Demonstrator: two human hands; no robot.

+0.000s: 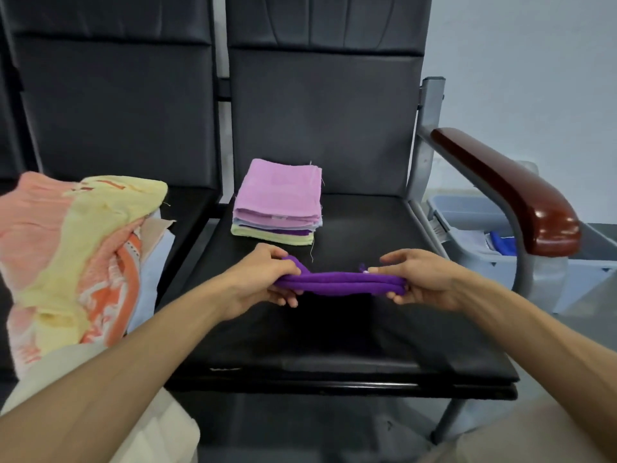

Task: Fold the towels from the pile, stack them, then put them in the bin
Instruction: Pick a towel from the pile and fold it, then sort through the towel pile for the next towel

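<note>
A folded purple towel (340,285) hangs level just above the black chair seat (334,342). My left hand (267,279) grips its left end and my right hand (420,279) pinches its right end, thumb on top. Behind the purple towel stands a stack of folded towels (278,203) with a pink one on top and a pale yellow one at the bottom. On the seat to the left lies the loose pile of towels (76,248), yellow, pink and orange. A grey bin (474,225) sits on the floor right of the chair, partly hidden by the armrest.
A brown wooden armrest (514,192) on a grey metal frame rises at the right between the seat and the bin. Black chair backs fill the rear. Something blue lies inside the bin.
</note>
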